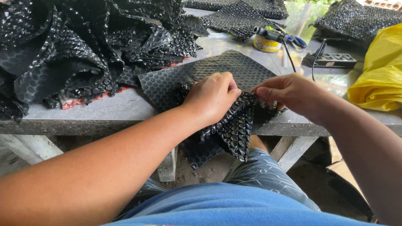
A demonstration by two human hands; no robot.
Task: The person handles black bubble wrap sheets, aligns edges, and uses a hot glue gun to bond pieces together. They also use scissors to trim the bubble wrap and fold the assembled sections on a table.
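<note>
My left hand (211, 97) and my right hand (287, 91) both grip a piece of black dimpled sheet (234, 128) at the front edge of a grey table (118, 108). The piece is folded and hangs down over the edge toward my lap. My fingertips pinch its upper edge, close together. Under it, a flat black sheet with a honeycomb pattern (221, 70) lies on the table and also droops over the edge.
A big heap of crumpled black dimpled sheets (67, 42) fills the table's left side. More black sheets (236, 14) lie at the back. A round tin (266, 43), blue-handled scissors (294, 41), a black power strip (332, 59) and yellow plastic sheeting (391, 68) sit to the right.
</note>
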